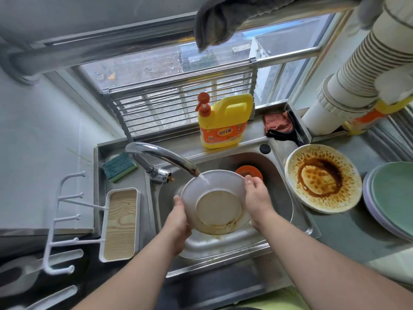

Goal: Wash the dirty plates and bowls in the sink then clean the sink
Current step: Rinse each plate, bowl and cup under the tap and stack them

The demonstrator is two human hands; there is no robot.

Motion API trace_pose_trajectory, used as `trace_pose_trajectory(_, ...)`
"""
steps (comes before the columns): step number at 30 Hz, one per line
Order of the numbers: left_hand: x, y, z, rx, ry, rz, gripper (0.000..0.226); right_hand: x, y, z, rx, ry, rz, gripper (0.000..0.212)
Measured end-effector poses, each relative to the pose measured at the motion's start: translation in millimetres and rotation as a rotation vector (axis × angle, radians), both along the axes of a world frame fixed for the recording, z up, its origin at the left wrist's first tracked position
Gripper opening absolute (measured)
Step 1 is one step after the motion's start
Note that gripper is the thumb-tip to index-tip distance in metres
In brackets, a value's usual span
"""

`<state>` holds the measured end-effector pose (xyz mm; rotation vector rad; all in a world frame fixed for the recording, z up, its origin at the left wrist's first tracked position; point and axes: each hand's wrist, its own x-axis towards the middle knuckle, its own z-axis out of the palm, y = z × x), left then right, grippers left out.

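Observation:
I hold a white bowl [215,198] tilted over the steel sink [288,198], under the tap [161,156]. Water runs from the spout onto the bowl's upper rim. Brown sauce residue pools along the bowl's lower inside edge. My left hand [177,217] grips the bowl's left rim and my right hand [257,199] grips its right rim. Beneath the bowl another white dish [223,245] lies in the sink with brown stains. An orange item [249,172] sits at the sink's back. A dirty white plate [323,177] smeared with dark sauce rests on the counter to the right.
A yellow detergent bottle [224,123] stands behind the sink. A green-and-yellow sponge [119,166] lies at the left, beside a white wood-lined tray [120,223]. Stacked green plates [392,198] sit at the far right. A reddish cloth [278,124] lies near the window.

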<state>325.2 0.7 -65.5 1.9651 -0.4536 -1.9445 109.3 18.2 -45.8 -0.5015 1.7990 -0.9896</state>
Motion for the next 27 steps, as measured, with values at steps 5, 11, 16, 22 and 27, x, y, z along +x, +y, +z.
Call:
trace_pose_trajectory(5, -26.2, -11.5, 21.2, -0.257, -0.030, -0.152, 0.035, -31.7, 9.2, -23.0, 0.193, -0.277, -0.260, 0.032)
trace_pose_trajectory(11, -42.3, -30.4, 33.1, -0.286, 0.084, -0.059, 0.025, -45.5, 16.5, -23.7, 0.328, -0.313, -0.250, 0.018)
trace_pose_trajectory(16, -40.9, -43.9, 35.9, -0.180, 0.244, 0.111, 0.021, -39.6, 19.2, -21.7, 0.468, -0.426, -0.257, 0.026)
trace_pose_trajectory(22, -39.5, -47.8, 35.5, -0.028, 0.427, 0.329, 0.027, -31.9, 11.1, -18.4, 0.485, -0.521, -0.495, 0.029)
trace_pose_trajectory(27, -36.3, -50.7, 25.6, -0.012, 0.467, 0.418, 0.026, -26.7, -5.0, -6.1, 0.439, -0.596, -0.623, 0.030)
